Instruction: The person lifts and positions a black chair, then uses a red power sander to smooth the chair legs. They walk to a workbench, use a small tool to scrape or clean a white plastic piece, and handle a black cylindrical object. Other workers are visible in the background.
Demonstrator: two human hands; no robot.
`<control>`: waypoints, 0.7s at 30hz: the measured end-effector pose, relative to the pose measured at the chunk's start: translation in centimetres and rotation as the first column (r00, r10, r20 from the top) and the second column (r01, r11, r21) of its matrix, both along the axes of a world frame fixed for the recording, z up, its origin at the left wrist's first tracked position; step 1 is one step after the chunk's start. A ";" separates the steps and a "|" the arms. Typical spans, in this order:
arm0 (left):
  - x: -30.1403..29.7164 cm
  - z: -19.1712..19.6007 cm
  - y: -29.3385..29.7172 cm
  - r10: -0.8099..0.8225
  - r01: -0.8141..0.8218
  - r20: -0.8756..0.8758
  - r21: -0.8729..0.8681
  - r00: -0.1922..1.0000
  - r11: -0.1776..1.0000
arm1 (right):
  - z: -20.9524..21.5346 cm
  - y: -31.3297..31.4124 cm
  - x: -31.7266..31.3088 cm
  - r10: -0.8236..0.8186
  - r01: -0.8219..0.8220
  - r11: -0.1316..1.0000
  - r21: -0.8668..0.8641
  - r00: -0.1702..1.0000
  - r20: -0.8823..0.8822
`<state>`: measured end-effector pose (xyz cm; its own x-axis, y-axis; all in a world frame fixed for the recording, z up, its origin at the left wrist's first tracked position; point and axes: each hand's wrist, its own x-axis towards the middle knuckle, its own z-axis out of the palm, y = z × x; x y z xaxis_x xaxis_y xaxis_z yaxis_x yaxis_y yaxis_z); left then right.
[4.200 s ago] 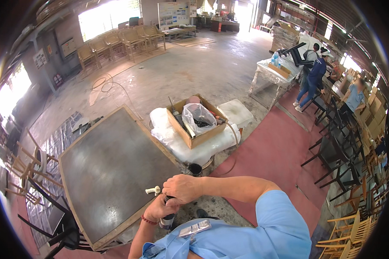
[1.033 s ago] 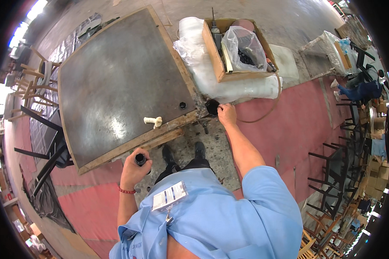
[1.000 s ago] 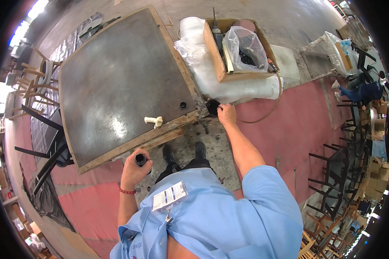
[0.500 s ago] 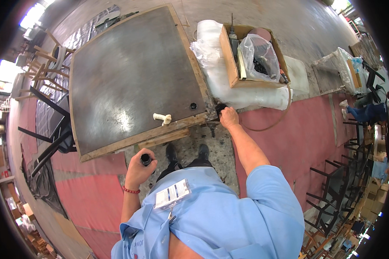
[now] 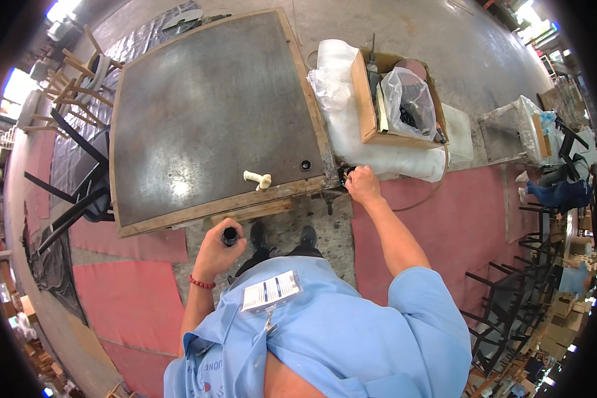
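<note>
Metal-topped table: large, wood-framed. Right hand: curled at its near right corner on a small dark object, grip unclear. Left hand: closed around small black cylinder. Step judged: working the corner; next demands steady reach.

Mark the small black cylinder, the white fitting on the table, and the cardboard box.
small black cylinder (image 5: 229,235), head view, its top end
white fitting (image 5: 257,179), head view, mid-body
cardboard box (image 5: 363,99), head view, left wall
</note>
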<state>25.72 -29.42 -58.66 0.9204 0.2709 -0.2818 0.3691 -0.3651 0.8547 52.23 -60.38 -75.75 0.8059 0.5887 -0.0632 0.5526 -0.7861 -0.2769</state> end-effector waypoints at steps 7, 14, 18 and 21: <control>1.3 -0.1 0.4 -0.024 0.026 0.049 -0.048 0.999 0.998 | 5.6 2.4 0.4 0.200 -0.252 0.949 0.192 0.947 0.252; 1.7 -0.1 0.9 -0.047 0.057 0.083 -0.114 0.995 0.992 | 3.7 5.7 0.7 0.255 -0.306 0.932 0.196 0.935 0.245; 1.2 -0.3 1.3 -0.040 0.050 0.084 -0.117 0.996 0.992 | 2.6 5.2 -0.1 0.149 -0.235 0.903 0.360 0.956 0.251; 0.9 -0.5 1.6 -0.020 0.028 0.092 -0.079 0.996 0.997 | 1.2 4.4 -1.4 -0.132 0.047 0.879 0.475 0.980 0.147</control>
<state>26.59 -27.77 -59.18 0.9491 0.2284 -0.2168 0.2808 -0.3021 0.9110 50.88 -55.97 -74.53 0.8300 0.4400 0.3427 0.5575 -0.6370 -0.5324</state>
